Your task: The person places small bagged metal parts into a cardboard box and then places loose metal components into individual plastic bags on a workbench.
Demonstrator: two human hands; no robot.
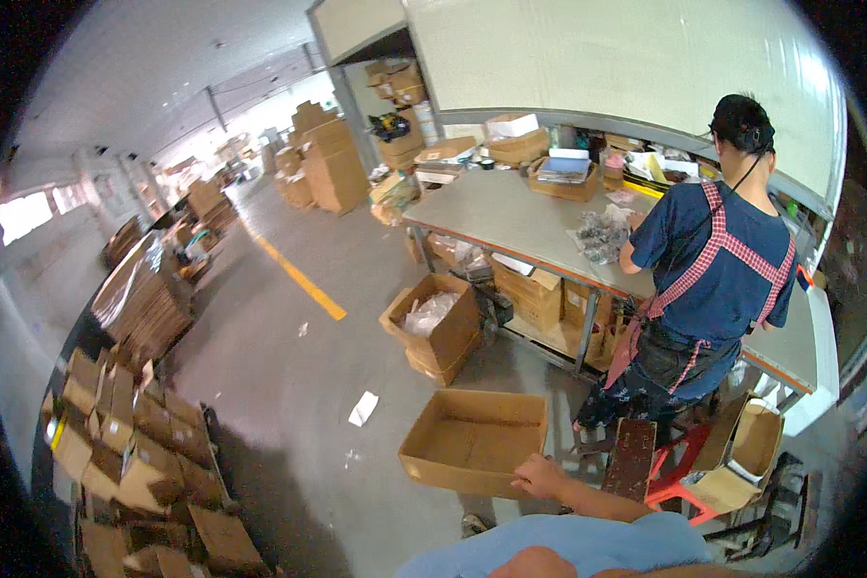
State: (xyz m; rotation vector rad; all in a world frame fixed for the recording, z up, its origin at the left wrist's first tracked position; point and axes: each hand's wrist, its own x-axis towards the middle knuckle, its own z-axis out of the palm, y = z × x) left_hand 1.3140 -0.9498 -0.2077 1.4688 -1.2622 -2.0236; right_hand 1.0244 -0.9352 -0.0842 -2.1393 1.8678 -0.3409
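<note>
A shallow cardboard box [474, 470] with its top uncovered stands low in front of me, and its inside looks bare. My right hand [539, 477] reaches in from the right and is closed over the box's near right rim, fingers bent on the edge. My left hand does not show. Just beyond the shallow box stands a taller carton [450, 332] with clear plastic bags [430, 313] in it.
A person [708, 255] in a checked apron works at a long table [491, 207] on the right, with small wrapped parts [602, 236] on it. A red stool [679, 477] bears an open carton [751, 438]. Stacked cartons [144, 453] line the left; white paper [363, 408] lies on the floor.
</note>
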